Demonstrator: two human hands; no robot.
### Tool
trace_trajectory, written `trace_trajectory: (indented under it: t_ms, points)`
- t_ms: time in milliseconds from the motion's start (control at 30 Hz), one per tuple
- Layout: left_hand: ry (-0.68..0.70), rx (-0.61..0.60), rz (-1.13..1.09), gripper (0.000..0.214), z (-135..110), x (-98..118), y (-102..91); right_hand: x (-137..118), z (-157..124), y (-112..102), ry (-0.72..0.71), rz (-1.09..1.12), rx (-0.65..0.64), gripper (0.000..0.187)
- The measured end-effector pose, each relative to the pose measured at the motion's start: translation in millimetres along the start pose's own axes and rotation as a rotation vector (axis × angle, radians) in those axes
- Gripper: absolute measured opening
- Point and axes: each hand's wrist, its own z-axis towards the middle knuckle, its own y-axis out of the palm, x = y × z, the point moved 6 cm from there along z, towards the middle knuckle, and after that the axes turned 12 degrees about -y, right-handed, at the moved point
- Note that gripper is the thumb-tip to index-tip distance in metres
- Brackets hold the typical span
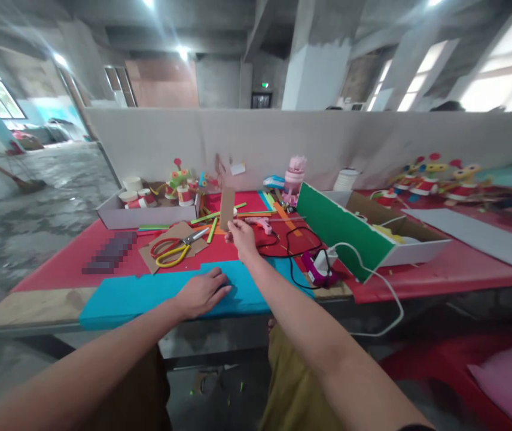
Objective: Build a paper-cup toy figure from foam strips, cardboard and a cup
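Note:
Pinched upright in my right hand (241, 238) is a narrow strip of brown cardboard (226, 206), held above the red-covered table. My left hand (203, 293) lies on a blue sheet (143, 294) along the table's front edge, fingers stretched out and nothing in them. Left of my right hand, scissors (179, 247) with red and yellow handles rest on a cut piece of cardboard (157, 263). A pink glue gun (261, 224) lies just beyond my right hand. Coloured paper strips (213, 230) are scattered around the cardboard strip.
A box (157, 216) with paper cups and a small figure stands at the back left. On the right is a green-sided box (341, 224), with a purple power strip (319, 267), a plug and loose cables before it. Several craft figures (435, 176) stand farther right.

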Motion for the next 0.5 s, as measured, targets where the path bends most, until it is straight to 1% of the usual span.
trace_trajectory:
  t_ms: [67,100,167,200,267,300,333,367,400,433,467,500]
  points:
    - [-0.1,-0.009,-0.094,0.033,21,-11,-10.6,-3,-8,-10,0.05,0.031,0.088,0.03]
    - [-0.188,0.025,-0.161,0.028,34,-20,-18.6,-4,-11,-15,0.052,0.036,0.128,0.03]
    - [-0.389,0.158,-0.376,0.025,58,-39,-35.7,-9,-16,-24,0.007,0.015,0.156,0.03]
    - [-0.426,0.205,-0.434,0.026,70,-43,-41.1,-11,-18,-27,-0.015,0.006,0.152,0.03]
    - [-0.459,0.298,-0.552,0.031,87,-45,-46.2,-11,-22,-29,-0.033,-0.023,0.101,0.03]
    - [-0.476,0.358,-0.653,0.038,92,-46,-45.9,-9,-25,-28,-0.033,-0.035,0.061,0.03]
    - [-0.504,0.448,-0.867,0.044,92,-48,-43.4,-7,-27,-26,-0.037,-0.036,0.024,0.029]
    - [-0.491,0.512,-1.078,0.048,92,-49,-38.4,-4,-29,-24,-0.037,-0.025,-0.003,0.029]
    - [-0.439,0.52,-1.207,0.051,92,-46,-32.4,0,-30,-22,-0.031,-0.013,-0.023,0.029]
    - [-0.388,0.508,-1.281,0.052,92,-44,-26.5,4,-31,-19,-0.031,-0.002,-0.032,0.029]
    - [-0.367,0.519,-1.329,0.051,91,-44,-21.4,8,-31,-16,-0.03,0.006,-0.047,0.028]
    - [-0.374,0.562,-1.36,0.048,89,-47,-17.8,11,-30,-13,-0.034,0.003,-0.07,0.027]
